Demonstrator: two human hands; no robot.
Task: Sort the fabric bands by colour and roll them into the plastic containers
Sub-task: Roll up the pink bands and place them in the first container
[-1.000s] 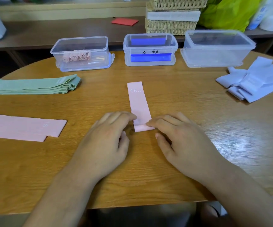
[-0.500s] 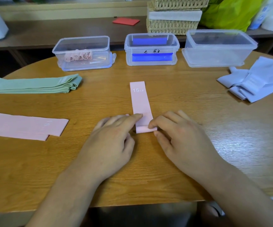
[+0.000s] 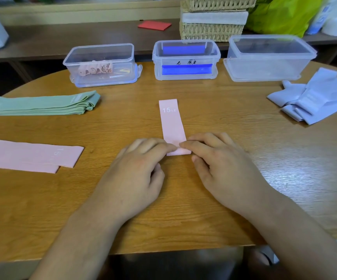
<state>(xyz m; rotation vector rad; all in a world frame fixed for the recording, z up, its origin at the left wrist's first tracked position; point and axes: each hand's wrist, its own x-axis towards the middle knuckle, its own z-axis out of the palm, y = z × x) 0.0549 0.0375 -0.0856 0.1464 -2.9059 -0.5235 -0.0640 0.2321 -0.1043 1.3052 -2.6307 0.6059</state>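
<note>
Pink band (image 3: 171, 122) lay flat on the wooden table (image 3: 123, 126), running straight away from the person, its far end printed "15 LB" in white. Its near end was rolled into a small tube. The left hand (image 3: 135, 178) and right hand (image 3: 222, 170) met at that tube, the forefingers curled over the top and the thumbs tucked at its near side, pinching the roll from both ends.

At the table's far edge stood three clear plastic boxes in a row. The left box (image 3: 101, 65) held a few pink rolls (image 3: 94, 69). The middle box (image 3: 185, 59) had blue strips and a black handwritten mark on its front wall, too small to read. The right box (image 3: 268, 57) was the largest.

A folded stack of green bands (image 3: 40, 104) lay at the left, and nearer the person two more pink bands (image 3: 28, 154) overlapped, one showing "15". A loose heap of lilac bands (image 3: 315, 98) sat at the right. Behind the boxes were wicker baskets (image 3: 212, 27), a red card (image 3: 154, 25) and a yellow-green bag (image 3: 280, 13).
</note>
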